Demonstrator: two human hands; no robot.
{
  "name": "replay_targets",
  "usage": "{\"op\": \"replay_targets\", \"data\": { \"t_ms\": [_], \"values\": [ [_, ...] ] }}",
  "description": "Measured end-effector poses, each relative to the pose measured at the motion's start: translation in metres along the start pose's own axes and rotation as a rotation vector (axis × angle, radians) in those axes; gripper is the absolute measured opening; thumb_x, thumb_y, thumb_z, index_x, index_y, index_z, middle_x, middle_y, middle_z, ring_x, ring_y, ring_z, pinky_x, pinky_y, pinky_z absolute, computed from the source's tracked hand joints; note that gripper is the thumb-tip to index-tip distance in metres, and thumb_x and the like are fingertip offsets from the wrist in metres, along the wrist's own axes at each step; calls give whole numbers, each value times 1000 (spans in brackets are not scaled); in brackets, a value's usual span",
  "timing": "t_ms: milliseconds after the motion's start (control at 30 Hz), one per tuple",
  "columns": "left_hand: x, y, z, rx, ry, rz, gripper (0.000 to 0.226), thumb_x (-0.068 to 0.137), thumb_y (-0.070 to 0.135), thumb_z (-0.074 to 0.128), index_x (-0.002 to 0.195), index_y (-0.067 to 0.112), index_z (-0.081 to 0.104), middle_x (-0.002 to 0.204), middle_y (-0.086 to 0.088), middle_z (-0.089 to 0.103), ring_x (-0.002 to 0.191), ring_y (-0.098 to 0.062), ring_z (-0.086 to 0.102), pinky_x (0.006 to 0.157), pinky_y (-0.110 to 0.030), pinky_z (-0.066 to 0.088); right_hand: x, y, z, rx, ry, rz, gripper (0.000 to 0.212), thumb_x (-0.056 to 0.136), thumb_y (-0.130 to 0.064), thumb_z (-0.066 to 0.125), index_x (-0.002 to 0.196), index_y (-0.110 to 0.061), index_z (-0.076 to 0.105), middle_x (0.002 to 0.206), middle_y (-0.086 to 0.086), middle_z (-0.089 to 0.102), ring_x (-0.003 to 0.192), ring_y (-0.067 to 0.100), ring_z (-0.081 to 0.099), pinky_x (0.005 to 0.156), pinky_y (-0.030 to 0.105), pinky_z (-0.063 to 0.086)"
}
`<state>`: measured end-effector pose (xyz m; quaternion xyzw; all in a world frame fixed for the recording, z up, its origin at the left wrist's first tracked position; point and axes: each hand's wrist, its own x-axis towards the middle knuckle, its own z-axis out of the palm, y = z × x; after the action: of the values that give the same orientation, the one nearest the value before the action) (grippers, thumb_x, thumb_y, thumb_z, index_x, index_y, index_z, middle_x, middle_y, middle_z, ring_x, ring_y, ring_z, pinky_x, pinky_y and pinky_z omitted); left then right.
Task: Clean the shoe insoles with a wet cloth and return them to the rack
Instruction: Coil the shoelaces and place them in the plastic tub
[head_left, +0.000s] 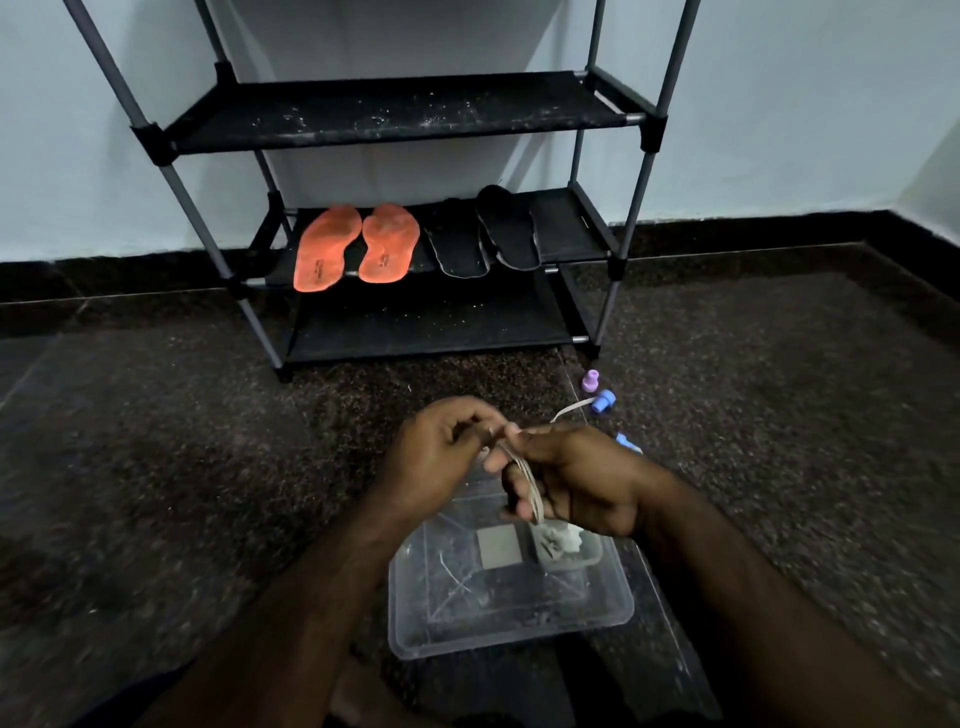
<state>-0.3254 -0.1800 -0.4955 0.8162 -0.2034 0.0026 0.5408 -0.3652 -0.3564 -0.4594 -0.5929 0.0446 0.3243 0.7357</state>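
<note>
A black shoe rack (395, 111) stands against the wall. On its middle shelf lie two orange insoles (327, 249) (389, 244) and, to their right, two black insoles (457, 249) (509, 228). Close to me, my left hand (436, 457) and my right hand (576, 478) both grip a pale, twisted wet cloth (530, 483). They hold it above a clear plastic tub (519, 618) on the floor, and a bunched end of the cloth (561, 540) hangs below my right hand.
The floor is dark speckled stone. A purple cap (590, 380), a blue cap (602, 401) and another blue piece (626, 441) lie right of the rack's front leg. The rack's top and bottom shelves hold only dust. My legs show at the bottom edge.
</note>
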Motion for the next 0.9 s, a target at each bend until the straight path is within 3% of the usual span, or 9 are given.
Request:
{"op": "replay_targets", "data": {
  "t_ms": [133,233,300,367,433,500,600,700,900],
  "values": [
    [-4,-4,4,8,-79,-75,28,93,9,60,83,33,70,80,13,71,81,-2,67,77,-24,53,-2,-7,11,267,-19,-227,29,100,-23,46,101,-1,65,74,13,62,69,25,63,80,38,53],
    [-9,-2,11,158,-192,-68,15,93,16,68,78,19,71,75,11,64,72,-5,60,67,-21,45,8,-6,18,351,177,-469,23,102,-16,42,105,-2,61,89,13,70,87,23,69,81,37,56],
    [-11,3,14,220,-254,-4,18,94,24,68,81,12,72,76,9,60,74,-5,59,67,-22,44,16,0,14,82,390,-630,18,103,-13,45,105,-6,61,94,7,73,93,15,69,81,33,54],
    [-11,7,12,243,-277,31,20,94,24,68,75,19,69,74,11,58,73,-1,58,64,-18,42,21,9,2,-470,621,-714,15,102,-16,48,94,-19,61,87,-5,70,88,6,66,79,26,50],
    [-10,9,7,268,-265,51,17,95,20,65,78,23,71,79,10,60,76,-2,59,67,-23,46,24,18,-6,-905,671,-577,24,101,-20,50,79,-29,48,76,-12,61,76,9,59,69,26,39],
    [-9,11,2,261,-233,49,12,94,19,66,88,25,75,86,11,64,79,-4,62,71,-26,49,23,22,-7,-1039,633,-387,27,102,-29,46,75,-26,45,78,-6,62,77,19,59,67,28,36],
    [-6,11,-5,256,-167,60,12,92,22,69,89,30,77,88,15,66,80,-3,65,72,-25,52,23,21,-4,-866,520,-233,52,103,-47,35,72,-15,61,72,7,71,70,21,67,76,36,51],
    [-2,8,-12,273,-92,64,10,91,24,70,87,31,76,85,16,65,83,-1,62,73,-25,50,16,16,0,-503,326,-86,67,101,-56,32,82,-2,67,60,11,64,53,21,61,58,28,50],
    [-4,0,-9,99,-73,-53,20,96,15,61,91,27,76,88,14,73,88,-4,68,81,-31,54,-1,-1,5,36,0,-90,42,102,-36,43,87,-3,63,58,8,47,50,20,49,80,43,50]
  ]
}}
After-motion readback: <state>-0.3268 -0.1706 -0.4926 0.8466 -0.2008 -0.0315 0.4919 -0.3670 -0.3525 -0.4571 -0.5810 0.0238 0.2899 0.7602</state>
